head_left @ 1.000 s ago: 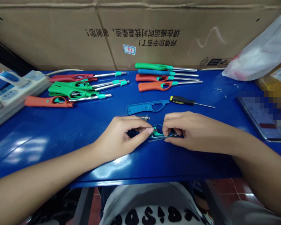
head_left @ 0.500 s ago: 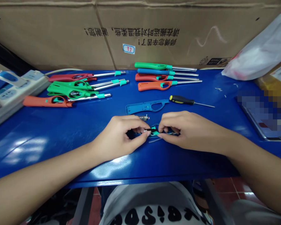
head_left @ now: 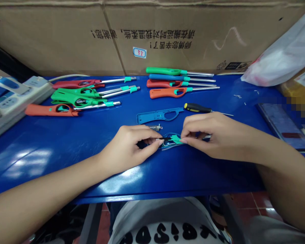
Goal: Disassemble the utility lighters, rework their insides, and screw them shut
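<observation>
A large cardboard box (head_left: 73,44) stands along the far edge of the blue table (head_left: 205,183). Toward its far left corner lies a cluster of lighters (head_left: 75,92) showing metal barrels; a neater row of lighters (head_left: 165,94) lies by the far edge, right of its middle.

The person's left hand (head_left: 132,145) and right hand (head_left: 208,134) work between the table's middle and its near edge, facing each other. A screwdriver (head_left: 197,107) lies just beyond the right hand, beside a blue casing half (head_left: 152,117) with its inner side up. A second blue shell (head_left: 170,134) lies between the hands, partly covered by them.

The right thumb and finger pinch a green trigger piece (head_left: 175,139) over that shell; the left fingertips pinch a slim black piece (head_left: 165,138) whose end seems to meet the green one, though the contact is too small to be sure. The step in hand appears to be fitting these two together; the next move calls for steady alignment and light pressure.
</observation>
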`<state>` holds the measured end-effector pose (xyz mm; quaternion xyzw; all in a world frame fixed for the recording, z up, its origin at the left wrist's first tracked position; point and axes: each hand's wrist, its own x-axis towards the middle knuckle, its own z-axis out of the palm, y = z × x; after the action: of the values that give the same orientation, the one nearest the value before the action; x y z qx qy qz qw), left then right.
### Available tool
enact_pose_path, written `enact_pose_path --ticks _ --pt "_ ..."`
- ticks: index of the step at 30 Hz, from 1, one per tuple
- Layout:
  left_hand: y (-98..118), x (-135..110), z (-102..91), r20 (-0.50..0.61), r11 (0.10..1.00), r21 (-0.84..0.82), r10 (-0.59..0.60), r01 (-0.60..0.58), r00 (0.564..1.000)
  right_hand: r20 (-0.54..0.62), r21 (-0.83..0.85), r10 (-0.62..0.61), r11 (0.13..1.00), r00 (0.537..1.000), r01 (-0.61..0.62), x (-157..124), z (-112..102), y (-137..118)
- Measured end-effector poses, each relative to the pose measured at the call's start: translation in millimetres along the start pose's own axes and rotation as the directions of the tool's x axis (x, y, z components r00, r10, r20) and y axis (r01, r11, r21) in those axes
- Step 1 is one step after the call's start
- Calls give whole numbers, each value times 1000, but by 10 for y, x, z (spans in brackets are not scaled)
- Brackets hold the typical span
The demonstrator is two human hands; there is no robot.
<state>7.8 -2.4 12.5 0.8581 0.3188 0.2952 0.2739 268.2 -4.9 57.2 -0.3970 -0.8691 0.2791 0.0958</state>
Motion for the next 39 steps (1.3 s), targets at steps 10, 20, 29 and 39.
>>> enact_pose_path --ticks 10,20,29,39 --pt "-13 -5 6 22 1000 12 12 -12 1000 139 -45 -18 999 990 24 4 -40 18" --pt "-13 -3 2 26 1000 7 1 -2 1000 94 61 80 994 992 -86 49 51 67" --pt "-22 -10 1 31 1000 6 4 -4 1000 81 166 90 981 993 -102 62 36 7" --pt "-25 -2 -5 36 1000 -6 17 -16 999 48 457 365 820 930 -346 114 63 46"
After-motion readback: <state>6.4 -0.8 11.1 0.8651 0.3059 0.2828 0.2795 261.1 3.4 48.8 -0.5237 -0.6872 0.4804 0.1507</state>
